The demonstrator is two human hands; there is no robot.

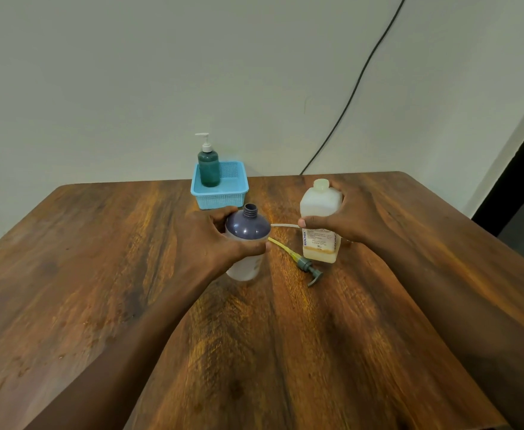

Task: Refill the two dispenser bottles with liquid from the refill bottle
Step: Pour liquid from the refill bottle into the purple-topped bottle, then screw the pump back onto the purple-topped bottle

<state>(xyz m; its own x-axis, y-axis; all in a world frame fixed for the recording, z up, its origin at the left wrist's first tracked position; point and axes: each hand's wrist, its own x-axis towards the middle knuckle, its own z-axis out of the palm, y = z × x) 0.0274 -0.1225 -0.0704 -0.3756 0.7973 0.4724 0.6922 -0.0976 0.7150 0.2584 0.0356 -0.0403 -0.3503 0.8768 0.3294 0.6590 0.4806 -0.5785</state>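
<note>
My left hand [214, 240] grips a clear dispenser bottle [247, 231] with a dark purple shoulder; its threaded neck is open, with no pump on it. My right hand [344, 215] holds the white refill bottle [319, 203], which stands upright with its cap on and a little yellowish liquid at the bottom. A grey pump head [308, 268] with a yellowed tube lies on the table between the two bottles. A second dispenser bottle [208, 166], dark green with a white pump, stands in a blue basket [220, 197] at the back.
The wooden table [254, 336] ends at a pale wall. A thin white tube [284, 225] lies flat between the bottles. A black cable [357, 88] runs down the wall behind the table's far right.
</note>
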